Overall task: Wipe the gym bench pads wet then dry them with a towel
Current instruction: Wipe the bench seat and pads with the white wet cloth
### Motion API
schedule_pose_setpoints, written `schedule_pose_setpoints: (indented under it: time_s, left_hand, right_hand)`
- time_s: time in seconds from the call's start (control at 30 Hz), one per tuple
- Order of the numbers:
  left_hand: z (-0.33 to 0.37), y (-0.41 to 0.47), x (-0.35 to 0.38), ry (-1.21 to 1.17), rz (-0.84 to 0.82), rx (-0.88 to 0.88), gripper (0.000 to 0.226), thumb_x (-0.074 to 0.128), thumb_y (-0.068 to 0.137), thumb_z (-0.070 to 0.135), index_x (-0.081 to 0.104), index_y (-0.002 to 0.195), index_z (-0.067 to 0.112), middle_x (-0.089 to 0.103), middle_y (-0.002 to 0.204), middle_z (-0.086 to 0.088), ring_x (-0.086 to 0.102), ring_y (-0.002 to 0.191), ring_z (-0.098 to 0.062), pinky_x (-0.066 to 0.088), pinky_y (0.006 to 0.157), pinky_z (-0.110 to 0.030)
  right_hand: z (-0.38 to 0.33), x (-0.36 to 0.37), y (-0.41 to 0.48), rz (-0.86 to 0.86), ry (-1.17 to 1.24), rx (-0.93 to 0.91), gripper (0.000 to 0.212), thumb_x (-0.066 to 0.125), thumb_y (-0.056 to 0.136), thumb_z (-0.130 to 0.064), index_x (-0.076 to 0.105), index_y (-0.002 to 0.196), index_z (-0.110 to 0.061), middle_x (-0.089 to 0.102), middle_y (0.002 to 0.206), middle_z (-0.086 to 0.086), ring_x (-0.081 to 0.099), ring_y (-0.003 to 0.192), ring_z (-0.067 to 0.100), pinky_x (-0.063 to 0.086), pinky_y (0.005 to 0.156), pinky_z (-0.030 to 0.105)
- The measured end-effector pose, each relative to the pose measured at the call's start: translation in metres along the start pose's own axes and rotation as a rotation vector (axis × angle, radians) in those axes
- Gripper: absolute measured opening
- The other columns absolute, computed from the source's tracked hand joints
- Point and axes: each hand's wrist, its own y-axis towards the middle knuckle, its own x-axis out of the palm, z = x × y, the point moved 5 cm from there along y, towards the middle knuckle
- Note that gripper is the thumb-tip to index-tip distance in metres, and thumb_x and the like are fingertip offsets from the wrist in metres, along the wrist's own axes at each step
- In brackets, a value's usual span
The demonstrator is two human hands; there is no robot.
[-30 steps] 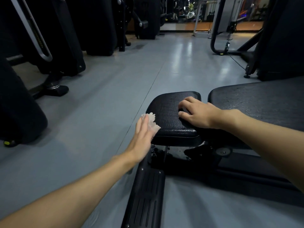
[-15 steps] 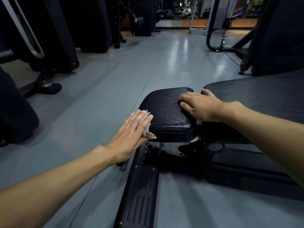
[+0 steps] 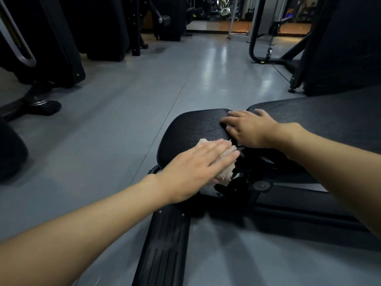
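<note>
Left hand [image 3: 191, 164] flat, pressing cloth [image 3: 223, 172] on seat pad [image 3: 191, 129]; right hand [image 3: 247, 129] flat, bracing. Keep your pressure even, overlap strokes.

A gym; padded bench [image 3: 193, 129] under the left hand [image 3: 191, 168]; black machines [image 3: 103, 27] beyond it; cable frame [image 3: 251, 44] beyond the right hand [image 3: 249, 129].

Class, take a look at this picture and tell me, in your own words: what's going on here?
A person is wiping down a gym bench. Their left hand, with straight fingers, presses a pale, crumpled cloth against the near edge of the small black textured seat pad. Their right hand rests flat on that pad's right edge, beside the longer black back pad. Whether the cloth is wet or dry cannot be told.
</note>
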Motion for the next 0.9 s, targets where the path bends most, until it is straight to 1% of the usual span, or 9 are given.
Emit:
schedule_pose_setpoints:
  time_s: [0.07,0.13,0.27,0.4,0.47,0.57,0.63,0.77,0.9]
  left_hand:
    - [-0.016,-0.011,-0.001,-0.047,-0.049,-0.084,0.081,0.059,0.092,0.035,0.017,0.154,0.006,0.027,0.158,-0.016,0.025,0.147,-0.028,0.017,0.121,-0.038]
    - [-0.026,-0.020,-0.004,-0.113,-0.054,-0.201,0.091,0.063,0.085,0.043,0.020,0.152,0.001,0.031,0.156,-0.016,0.030,0.145,-0.027,0.012,0.121,-0.030]
    - [-0.020,-0.012,0.000,-0.076,-0.118,-0.176,0.081,0.059,0.087,0.040,0.030,0.148,-0.004,0.034,0.154,-0.020,0.031,0.144,-0.030,0.025,0.118,-0.042]
    - [-0.020,0.002,0.000,-0.054,-0.203,-0.120,0.077,0.043,0.095,0.048,0.027,0.149,-0.004,0.031,0.155,-0.020,0.027,0.146,-0.030,0.028,0.117,-0.045]
    - [-0.016,0.012,-0.003,-0.086,-0.214,-0.098,0.075,0.031,0.099,0.051,0.021,0.152,0.000,0.022,0.160,-0.016,0.017,0.149,-0.026,0.019,0.121,-0.040]
    - [-0.012,0.040,-0.001,-0.239,-0.239,-0.192,0.067,0.021,0.103,0.046,0.008,0.156,0.009,0.000,0.164,-0.005,-0.007,0.150,-0.013,-0.011,0.118,-0.021]
    - [-0.028,0.069,0.012,-0.322,-0.331,-0.304,0.061,0.022,0.105,0.040,0.008,0.156,0.011,-0.002,0.165,-0.003,-0.009,0.150,-0.011,-0.012,0.116,-0.021]
    - [-0.074,0.121,0.036,-0.390,-0.395,-0.411,0.048,0.032,0.103,0.030,0.034,0.148,0.014,0.022,0.159,-0.005,0.009,0.149,-0.018,0.007,0.118,-0.037]
    - [-0.062,0.105,0.032,-0.433,-0.284,-0.258,0.047,0.030,0.097,0.033,0.055,0.133,0.016,0.038,0.152,-0.002,0.018,0.146,-0.013,0.009,0.119,-0.033]
  right_hand:
    - [0.012,0.002,-0.008,-0.066,-0.041,0.097,0.050,0.023,0.103,-0.045,0.025,0.153,-0.036,0.019,0.163,0.002,0.011,0.151,0.023,0.006,0.118,0.058]
    - [0.017,0.002,-0.012,-0.084,0.001,0.109,0.051,0.023,0.103,-0.042,0.026,0.153,-0.031,0.024,0.161,0.009,0.012,0.150,0.024,0.007,0.119,0.058]
    - [0.028,-0.010,-0.014,-0.029,0.035,0.057,0.048,0.026,0.104,-0.027,0.034,0.151,-0.022,0.037,0.155,0.008,0.028,0.146,0.023,0.019,0.119,0.048]
    - [0.059,-0.012,-0.018,0.009,0.079,0.145,0.044,0.029,0.103,-0.024,0.045,0.143,-0.021,0.037,0.156,0.000,0.028,0.146,0.024,0.016,0.118,0.050]
    - [0.067,-0.013,-0.015,0.044,0.125,0.157,0.041,0.034,0.098,-0.015,0.053,0.135,-0.017,0.051,0.145,0.008,0.040,0.137,0.030,0.026,0.114,0.047]
    - [0.071,-0.014,-0.011,0.056,0.169,0.162,0.052,0.040,0.089,-0.005,0.055,0.136,-0.019,0.056,0.141,0.012,0.047,0.132,0.035,0.035,0.110,0.047]
    - [0.073,-0.014,-0.012,0.066,0.186,0.162,0.053,0.041,0.085,-0.002,0.058,0.134,-0.017,0.058,0.140,0.011,0.048,0.131,0.036,0.036,0.109,0.048]
    - [0.073,-0.013,-0.018,0.158,0.212,0.150,0.044,0.040,0.081,-0.002,0.063,0.117,-0.012,0.066,0.125,0.014,0.055,0.120,0.041,0.042,0.101,0.050]
    - [0.070,-0.013,-0.023,0.215,0.209,0.131,0.038,0.040,0.083,-0.004,0.064,0.112,-0.011,0.069,0.113,0.013,0.059,0.107,0.040,0.048,0.090,0.047]
